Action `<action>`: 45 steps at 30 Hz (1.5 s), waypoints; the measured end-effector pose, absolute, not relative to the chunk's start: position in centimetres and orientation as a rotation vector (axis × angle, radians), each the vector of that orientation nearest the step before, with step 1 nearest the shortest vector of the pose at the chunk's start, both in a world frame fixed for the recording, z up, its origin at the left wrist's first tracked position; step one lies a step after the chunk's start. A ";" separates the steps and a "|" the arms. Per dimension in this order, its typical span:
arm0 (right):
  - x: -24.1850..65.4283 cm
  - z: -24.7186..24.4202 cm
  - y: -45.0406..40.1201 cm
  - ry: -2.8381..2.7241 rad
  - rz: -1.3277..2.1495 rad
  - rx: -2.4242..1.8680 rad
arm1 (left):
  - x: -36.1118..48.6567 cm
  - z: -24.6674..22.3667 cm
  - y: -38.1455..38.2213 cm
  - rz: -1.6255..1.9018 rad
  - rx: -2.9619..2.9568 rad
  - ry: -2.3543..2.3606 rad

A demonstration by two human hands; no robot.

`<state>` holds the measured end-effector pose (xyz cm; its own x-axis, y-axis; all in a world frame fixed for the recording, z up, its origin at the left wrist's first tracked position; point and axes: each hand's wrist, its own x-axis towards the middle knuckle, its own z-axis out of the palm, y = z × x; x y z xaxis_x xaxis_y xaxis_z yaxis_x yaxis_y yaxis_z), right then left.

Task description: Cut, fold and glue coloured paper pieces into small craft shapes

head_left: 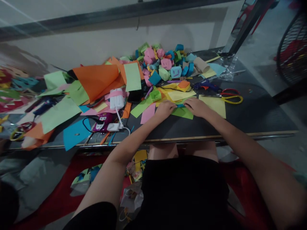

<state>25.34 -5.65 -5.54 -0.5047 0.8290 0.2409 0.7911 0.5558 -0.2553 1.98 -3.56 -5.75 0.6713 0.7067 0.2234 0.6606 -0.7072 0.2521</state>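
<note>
Between my two hands lies a narrow blue strip, perhaps folded foam or paper (180,105). My left hand (166,108) is closed on its left end, and my right hand (193,106) pinches the right end. Below the strip is a green sheet (183,112) on the dark table (249,118). A pink sheet (148,113) lies left of my left hand, and a small green folded piece (155,95) stands just beyond it. To the right of my right hand are a pale yellow sheet (214,104) and yellow-handled scissors (232,99).
A heap of small coloured folded shapes (165,62) sits along the wall. A dark blue glue gun (207,85) is beyond my right hand. To the left are a large orange sheet (96,80), a white power strip (116,99) and a purple socket block (103,122). A fan (291,54) stands at right.
</note>
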 end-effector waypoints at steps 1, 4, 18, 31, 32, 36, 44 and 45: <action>25.4 -5.7 -5.3 -2.405 0.243 -1.370 | 1.9 -5.9 -3.2 0.500 2.639 1.213; 25.7 -6.1 -4.3 -2.271 0.411 -1.487 | 2.0 -6.1 -2.4 0.565 2.446 1.410; 25.1 -5.2 -6.4 -2.259 -0.173 -1.603 | 1.4 -6.1 -4.7 0.276 2.832 1.005; 25.0 -6.6 -9.1 -2.587 0.196 -1.513 | 0.4 -5.4 -7.6 0.065 2.788 1.103; 25.9 -6.3 -9.0 -2.578 0.177 -1.589 | 0.3 -5.1 -7.7 0.040 2.799 1.109; 27.9 -5.3 -8.6 -2.603 0.084 -1.713 | 0.3 -4.4 -7.8 0.013 2.860 1.167; 25.1 -3.9 -7.0 -2.607 -0.320 -1.665 | 1.6 -3.3 -6.0 0.065 3.003 1.190; 24.8 -3.8 -6.6 -2.631 -0.335 -1.614 | 1.6 -3.1 -5.7 0.072 3.009 1.176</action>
